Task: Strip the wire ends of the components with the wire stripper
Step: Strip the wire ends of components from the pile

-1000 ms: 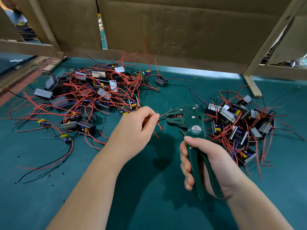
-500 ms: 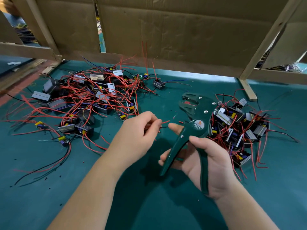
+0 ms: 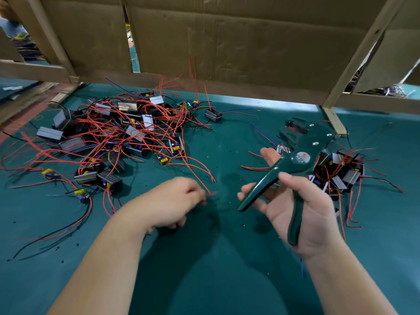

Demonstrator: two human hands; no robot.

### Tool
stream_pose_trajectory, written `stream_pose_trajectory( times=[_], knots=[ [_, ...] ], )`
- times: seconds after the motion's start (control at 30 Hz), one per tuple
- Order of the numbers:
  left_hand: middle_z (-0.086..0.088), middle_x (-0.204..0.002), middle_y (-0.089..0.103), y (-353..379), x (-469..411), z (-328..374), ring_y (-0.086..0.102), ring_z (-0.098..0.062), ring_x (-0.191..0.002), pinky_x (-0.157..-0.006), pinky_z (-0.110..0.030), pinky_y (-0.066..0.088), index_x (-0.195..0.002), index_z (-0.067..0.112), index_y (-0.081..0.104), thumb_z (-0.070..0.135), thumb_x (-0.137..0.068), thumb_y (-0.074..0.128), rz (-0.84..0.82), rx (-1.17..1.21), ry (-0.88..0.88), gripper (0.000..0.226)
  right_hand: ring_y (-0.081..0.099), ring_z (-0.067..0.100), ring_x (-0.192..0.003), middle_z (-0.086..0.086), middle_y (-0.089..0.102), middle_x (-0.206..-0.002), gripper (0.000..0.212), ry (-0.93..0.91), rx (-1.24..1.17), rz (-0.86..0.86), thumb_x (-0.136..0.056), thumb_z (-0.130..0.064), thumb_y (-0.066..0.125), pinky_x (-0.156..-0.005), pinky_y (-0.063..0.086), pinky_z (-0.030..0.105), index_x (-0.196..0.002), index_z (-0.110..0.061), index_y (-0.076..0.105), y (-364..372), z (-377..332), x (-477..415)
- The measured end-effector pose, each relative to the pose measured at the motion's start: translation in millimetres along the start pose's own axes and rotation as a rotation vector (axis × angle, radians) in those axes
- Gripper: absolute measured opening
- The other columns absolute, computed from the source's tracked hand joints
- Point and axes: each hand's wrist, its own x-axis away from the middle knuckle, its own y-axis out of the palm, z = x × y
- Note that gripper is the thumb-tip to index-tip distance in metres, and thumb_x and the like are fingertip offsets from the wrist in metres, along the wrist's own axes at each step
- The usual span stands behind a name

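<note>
Left hand (image 3: 168, 201) is low on the green mat (image 3: 227, 276), fingers curled in. It looks to be pinching a red wire end (image 3: 211, 193) that pokes out to the right of the fingertips, though blur softens that. My right hand (image 3: 293, 208) grips the wire stripper (image 3: 297, 160), one handle lying in the palm under the thumb and the other splayed out to the left, so the tool hangs wide open.

Here is what matters: the stripper's long axis runs from my palm away to the far side, and its head sits high and far, well apart from the wire tip. The tip lies near and to the left of that head, just beside the splayed handle. I judge the head has to swing down and left, or the wire has to go up to it, before any bite.

The big tangle of components (image 3: 113, 137) sprawls far left, and one red lead from it trails down close to my left fingertips, an easy snag. A smaller heap (image 3: 341, 171) crowds in right behind the stripper. One lone component (image 3: 213, 115) sits far off by the cardboard wall (image 3: 227, 42).
</note>
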Motion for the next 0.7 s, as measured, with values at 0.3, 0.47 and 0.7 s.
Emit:
stream_pose_trajectory(
  times=[0.3, 0.47, 0.7],
  knots=[
    [-0.006, -0.085, 0.055, 8.1, 3.4, 35.7, 0.051, -0.022, -0.070, -0.060, -0.031, 0.048, -0.110, 0.011, 0.054, 0.057, -0.076, 0.049, 0.069, 1.480, 0.133, 0.058, 0.063, 0.040, -0.070, 0.025, 0.060, -0.098, 0.079, 0.309, 0.064, -0.285, -0.053, -0.032, 0.087, -0.071, 0.053, 0.054, -0.121, 0.000, 0.062, 9.2, 15.3, 8.9],
    [-0.011, -0.111, 0.049, 22.0, -1.0, 35.7, 0.051, -0.023, -0.069, -0.060, -0.028, 0.044, -0.128, 0.004, 0.047, 0.066, -0.092, 0.023, -0.044, 1.431, 0.233, 0.075, 0.064, 0.040, -0.070, 0.028, 0.054, -0.091, 0.078, 0.343, 0.127, -0.318, -0.054, -0.029, 0.087, -0.073, 0.052, 0.056, -0.122, 0.001, 0.061, 9.7, 15.0, 8.9],
    [0.008, -0.152, 0.034, 28.5, -7.5, 27.7, 0.029, -0.002, -0.139, -0.116, -0.026, 0.019, -0.150, 0.022, 0.025, 0.067, -0.081, 0.022, 0.239, 0.824, 0.276, 0.082, 0.065, 0.038, -0.068, 0.024, 0.061, -0.087, 0.052, -0.023, 0.191, 0.043, -0.063, -0.002, 0.071, -0.066, 0.056, 0.052, -0.113, 0.002, 0.057, -0.7, 3.9, 0.7]
  ],
)
